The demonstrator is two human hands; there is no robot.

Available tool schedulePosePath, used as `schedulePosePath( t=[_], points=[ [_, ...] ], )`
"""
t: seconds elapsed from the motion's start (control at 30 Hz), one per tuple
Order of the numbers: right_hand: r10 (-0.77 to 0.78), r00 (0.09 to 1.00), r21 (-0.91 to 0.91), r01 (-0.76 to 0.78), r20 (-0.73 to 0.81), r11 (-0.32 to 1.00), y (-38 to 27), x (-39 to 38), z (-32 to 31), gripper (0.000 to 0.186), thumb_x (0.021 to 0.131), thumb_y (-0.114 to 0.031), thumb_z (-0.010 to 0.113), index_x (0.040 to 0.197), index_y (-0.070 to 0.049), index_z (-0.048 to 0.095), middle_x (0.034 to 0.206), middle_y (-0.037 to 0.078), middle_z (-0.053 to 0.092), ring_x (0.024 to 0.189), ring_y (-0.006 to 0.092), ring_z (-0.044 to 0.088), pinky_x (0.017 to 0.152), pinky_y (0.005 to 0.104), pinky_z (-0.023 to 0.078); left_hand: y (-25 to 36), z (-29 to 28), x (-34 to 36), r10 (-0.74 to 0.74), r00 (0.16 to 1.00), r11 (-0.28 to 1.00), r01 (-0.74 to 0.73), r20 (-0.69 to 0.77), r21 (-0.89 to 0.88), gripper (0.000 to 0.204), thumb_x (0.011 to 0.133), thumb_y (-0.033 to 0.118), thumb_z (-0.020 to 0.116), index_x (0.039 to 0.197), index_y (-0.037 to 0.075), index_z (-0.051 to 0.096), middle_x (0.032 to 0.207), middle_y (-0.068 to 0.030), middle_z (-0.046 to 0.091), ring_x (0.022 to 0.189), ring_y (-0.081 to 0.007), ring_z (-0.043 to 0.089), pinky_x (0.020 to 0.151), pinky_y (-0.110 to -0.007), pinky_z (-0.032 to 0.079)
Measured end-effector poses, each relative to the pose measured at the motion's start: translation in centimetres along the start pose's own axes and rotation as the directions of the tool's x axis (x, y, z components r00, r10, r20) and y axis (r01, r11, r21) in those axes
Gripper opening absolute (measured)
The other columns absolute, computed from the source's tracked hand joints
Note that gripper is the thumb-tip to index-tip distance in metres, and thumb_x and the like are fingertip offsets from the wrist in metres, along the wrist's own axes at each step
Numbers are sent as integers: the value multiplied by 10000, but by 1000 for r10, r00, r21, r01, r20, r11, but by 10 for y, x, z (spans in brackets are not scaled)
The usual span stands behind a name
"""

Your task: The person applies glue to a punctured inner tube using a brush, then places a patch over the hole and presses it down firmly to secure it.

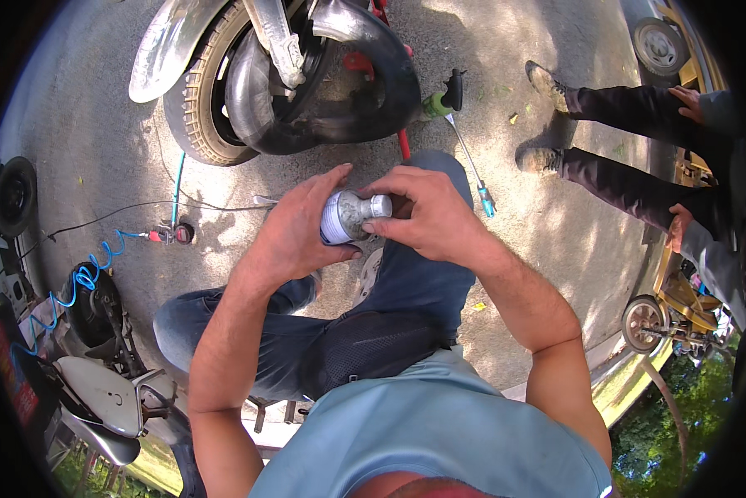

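Between my two hands, above my knees, a small bottle (351, 217) lies tilted on its side, its pale cap pointing right. It has a white label and a greyish shoulder. My left hand (294, 228) is wrapped round the labelled end, fingers on top and thumb below. At the neck, my right hand (431, 212) pinches the bottle beside the cap with thumb and fingers. Just beyond my hands, a black inner tube (331, 133) hangs out of a wheel with a worn tyre (211, 104).
Right of the wheel stand a green bottle (438, 105) with a black top and a teal-handled screwdriver (486, 202). At left lie a red inflator gauge (171, 235) and a coiled blue air hose (87, 275). A person in dark trousers (618, 187) is at the right.
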State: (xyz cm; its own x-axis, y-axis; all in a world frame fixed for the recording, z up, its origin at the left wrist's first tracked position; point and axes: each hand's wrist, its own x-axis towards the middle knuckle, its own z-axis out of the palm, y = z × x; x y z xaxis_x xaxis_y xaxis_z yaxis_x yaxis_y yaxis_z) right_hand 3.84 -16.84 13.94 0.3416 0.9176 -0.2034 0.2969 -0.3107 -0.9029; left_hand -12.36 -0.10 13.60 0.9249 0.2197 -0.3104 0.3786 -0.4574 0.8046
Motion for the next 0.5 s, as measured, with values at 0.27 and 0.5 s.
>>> schedulePosePath(
  t=[0.27,0.5],
  points=[
    [-90,996,-66,88,-27,994,-65,-8,-13,401,882,-270,770,1186,-36,653,970,160,667,783,325,664,702,403,521,45,-7,-39,-30,950,996,53,-310,66,765,634,198,915,1289,83,537,1078,-192,690,1013,-392,690,868,-436,556],
    [-504,847,-92,523,170,848,-94,-6,-25,396,809,-62,778,1192,-71,677,999,109,653,840,265,659,696,359,533,77,-48,-78,3,989,998,6,-149,62,739,598,186,916,1238,75,566,1056,-184,702,997,-379,695,870,-440,551]
  ],
)
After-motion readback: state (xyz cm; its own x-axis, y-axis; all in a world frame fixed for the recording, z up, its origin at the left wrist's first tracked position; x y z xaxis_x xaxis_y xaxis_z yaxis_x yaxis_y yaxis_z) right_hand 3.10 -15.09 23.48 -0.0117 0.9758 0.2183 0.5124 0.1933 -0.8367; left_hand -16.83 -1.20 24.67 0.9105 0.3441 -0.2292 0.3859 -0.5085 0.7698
